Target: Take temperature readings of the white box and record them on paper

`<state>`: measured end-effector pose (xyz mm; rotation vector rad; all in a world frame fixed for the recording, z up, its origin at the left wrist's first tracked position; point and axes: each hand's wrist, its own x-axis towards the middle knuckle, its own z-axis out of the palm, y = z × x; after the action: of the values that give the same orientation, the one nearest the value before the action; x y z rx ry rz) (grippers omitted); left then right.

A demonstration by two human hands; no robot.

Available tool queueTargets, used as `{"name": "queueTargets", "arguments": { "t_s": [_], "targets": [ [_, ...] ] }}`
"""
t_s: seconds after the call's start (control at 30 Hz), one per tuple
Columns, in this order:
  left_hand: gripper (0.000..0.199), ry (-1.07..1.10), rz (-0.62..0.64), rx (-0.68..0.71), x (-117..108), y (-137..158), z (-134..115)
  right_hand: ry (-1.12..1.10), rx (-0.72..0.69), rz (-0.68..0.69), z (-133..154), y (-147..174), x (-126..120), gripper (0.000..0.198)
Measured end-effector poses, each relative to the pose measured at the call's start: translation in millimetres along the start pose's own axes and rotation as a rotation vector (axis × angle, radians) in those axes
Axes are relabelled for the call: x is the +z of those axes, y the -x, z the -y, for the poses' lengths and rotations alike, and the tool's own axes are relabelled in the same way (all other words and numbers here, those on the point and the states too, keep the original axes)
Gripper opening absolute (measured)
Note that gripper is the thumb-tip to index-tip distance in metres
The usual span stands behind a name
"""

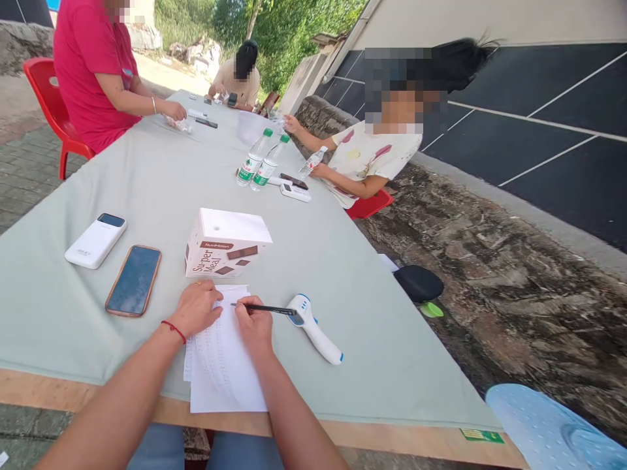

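Note:
My right hand (255, 323) is closed round a black pen (269, 309), whose tip is over the upper part of a sheet of paper (230, 385). My left hand (198, 307) lies on the paper's top left, fingers resting on it, with a red bracelet at the wrist. Rows of small writing run down the sheet, and other sheets show beneath it. Just beyond my hands stands a white box (230, 238) printed "Super Meal". A white and blue infrared thermometer (313, 329) lies to the right of my right hand.
Left of the box lie a white power bank (96, 241) and a smartphone (134, 281). Two water bottles (257, 160) stand farther back, near another power bank (295, 192). Three people sit round the cloth-covered table (157, 183), one holding a plastic bottle (313, 161).

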<state>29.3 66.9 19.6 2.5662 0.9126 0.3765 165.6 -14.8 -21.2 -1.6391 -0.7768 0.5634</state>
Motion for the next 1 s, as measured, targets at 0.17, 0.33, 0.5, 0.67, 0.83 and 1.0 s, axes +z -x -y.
{"name": "queueTargets", "arguments": {
  "t_s": [0.17,0.33,0.5,0.67,0.83,1.0],
  "targets": [
    [0.007,0.049,-0.069,0.005,2.4,0.9,-1.1,0.018,-0.011,0.016,0.4,0.1,1.2,0.011],
    [0.013,0.268,-0.58,-0.179,-2.5,-2.6,6.4,0.063,-0.139,-0.133,-0.6,1.6,-3.0,0.015],
    [0.052,0.506,-0.817,-0.343,-1.8,-14.7,31.8,0.342,-0.465,-0.059,-9.5,-4.5,-10.3,0.026],
    [0.086,0.617,-0.575,-0.282,0.3,-22.7,45.4,0.559,-0.556,0.048,-17.1,-10.7,-7.4,0.04],
    [0.083,0.549,-0.534,-0.328,-11.9,-20.1,40.5,0.742,-0.516,-0.103,-9.9,-13.9,-36.7,0.044],
    [0.067,0.806,-0.695,-0.318,-26.2,-15.8,34.7,1.045,0.03,-0.193,-8.3,-14.8,-98.8,0.047]
  ]
}}
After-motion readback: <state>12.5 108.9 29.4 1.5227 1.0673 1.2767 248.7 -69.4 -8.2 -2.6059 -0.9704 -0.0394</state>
